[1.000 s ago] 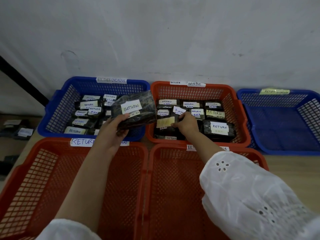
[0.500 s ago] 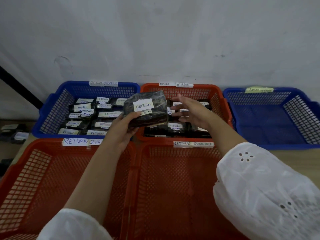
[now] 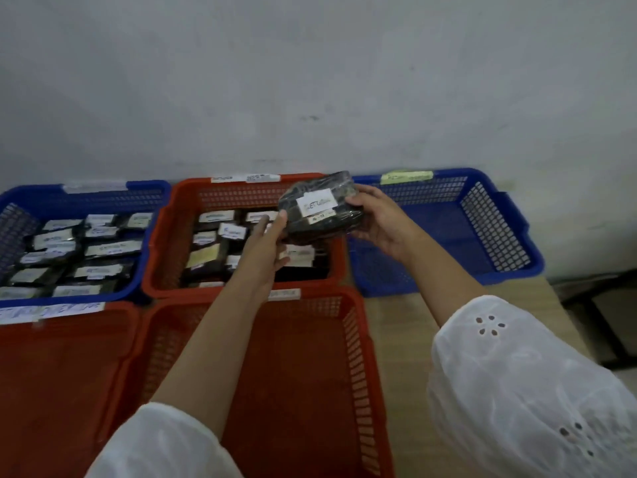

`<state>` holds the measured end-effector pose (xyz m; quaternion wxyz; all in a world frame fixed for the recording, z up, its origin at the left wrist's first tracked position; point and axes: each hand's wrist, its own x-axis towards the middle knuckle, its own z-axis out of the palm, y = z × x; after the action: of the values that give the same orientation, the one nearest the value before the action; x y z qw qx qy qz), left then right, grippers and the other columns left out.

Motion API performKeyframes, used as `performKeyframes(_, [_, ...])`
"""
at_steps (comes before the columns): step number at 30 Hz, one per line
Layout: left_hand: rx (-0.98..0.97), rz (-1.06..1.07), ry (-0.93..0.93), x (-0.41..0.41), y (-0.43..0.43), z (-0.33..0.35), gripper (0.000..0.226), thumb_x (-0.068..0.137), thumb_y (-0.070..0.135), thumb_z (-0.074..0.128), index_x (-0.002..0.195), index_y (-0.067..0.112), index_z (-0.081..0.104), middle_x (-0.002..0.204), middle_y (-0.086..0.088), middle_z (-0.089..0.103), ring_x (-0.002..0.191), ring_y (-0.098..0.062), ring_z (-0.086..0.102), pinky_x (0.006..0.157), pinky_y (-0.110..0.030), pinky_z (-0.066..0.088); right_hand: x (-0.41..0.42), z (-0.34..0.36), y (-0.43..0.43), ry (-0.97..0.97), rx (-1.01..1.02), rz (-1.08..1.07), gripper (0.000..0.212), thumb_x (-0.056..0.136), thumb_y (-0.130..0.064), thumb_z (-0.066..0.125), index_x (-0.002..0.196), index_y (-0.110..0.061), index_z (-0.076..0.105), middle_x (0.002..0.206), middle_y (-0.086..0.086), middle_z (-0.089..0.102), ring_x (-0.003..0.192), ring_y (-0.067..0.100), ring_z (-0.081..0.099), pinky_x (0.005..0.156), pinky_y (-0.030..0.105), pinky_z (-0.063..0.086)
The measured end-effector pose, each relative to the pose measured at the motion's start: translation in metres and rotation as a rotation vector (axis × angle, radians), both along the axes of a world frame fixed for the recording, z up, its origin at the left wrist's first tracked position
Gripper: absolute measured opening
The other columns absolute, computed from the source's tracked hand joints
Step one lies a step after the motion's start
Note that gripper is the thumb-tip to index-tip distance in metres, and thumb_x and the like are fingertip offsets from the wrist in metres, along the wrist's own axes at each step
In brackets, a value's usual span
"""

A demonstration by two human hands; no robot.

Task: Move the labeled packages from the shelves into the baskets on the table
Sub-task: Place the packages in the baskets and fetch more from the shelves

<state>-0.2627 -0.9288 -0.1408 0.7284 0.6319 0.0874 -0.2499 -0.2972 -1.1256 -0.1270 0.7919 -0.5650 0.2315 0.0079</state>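
Curls the fingers (image 3: 360,199) of the right hand (image 3: 379,225) round the right end of the labeled package (image 3: 320,208); lays the nearly straight fingers (image 3: 275,220) of the left hand (image 3: 263,246) against its left edge. Holds it aloft, label up, over the seam between the back red basket (image 3: 241,183) and the right blue basket (image 3: 458,174) on the bench (image 3: 396,322). Has carried it rightward from beside the left blue basket (image 3: 151,188) within the last second, and lifted the right hand out of the red basket to meet it. Looks like a handover, with the right blue basket the likely drop
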Motion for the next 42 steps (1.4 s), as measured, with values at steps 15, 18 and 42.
performKeyframes(15, [0.802, -0.166, -0.421, -0.022, -0.121, -0.063, 0.078, 0.093, 0.023, 0.056, 0.151, 0.023, 0.003, 0.152, -0.012, 0.023, 0.140, -0.032, 0.018, 0.114, -0.048, 0.018, 0.023, -0.091, -0.109, 0.311, -0.015, -0.227, 0.041, 0.092, -0.017, 0.058, 0.131, -0.010, 0.048, 0.121, 0.012, 0.057, 0.098, 0.026, 0.058, 0.073, 0.034, 0.048])
performKeyframes(18, [0.795, -0.187, -0.415, -0.021, -0.118, -0.062, 0.075, 0.095, 0.018, 0.051, 0.151, 0.026, 0.002, 0.152, -0.011, 0.022, 0.140, -0.032, 0.013, 0.114, -0.045, 0.013, 0.039, -0.103, -0.102, 0.304, -0.071, -0.256, 0.035, 0.094, -0.015, 0.056, 0.128, -0.009, 0.051, 0.125, 0.013, 0.057, 0.109, 0.029, 0.057, 0.094, 0.043, 0.049])
performKeyframes(42, [0.760, -0.269, -0.765, -0.015, 0.065, -0.005, 0.036, 0.093, 0.021, 0.055, 0.129, 0.021, 0.055, 0.124, -0.012, 0.053, 0.121, -0.030, 0.045, 0.101, -0.045, 0.040, -0.016, -0.014, 0.089, 0.073, -0.868, -0.346, 0.071, 0.086, -0.034, 0.062, 0.147, -0.027, 0.025, 0.149, 0.003, 0.032, 0.136, 0.029, 0.024, 0.107, 0.047, 0.023])
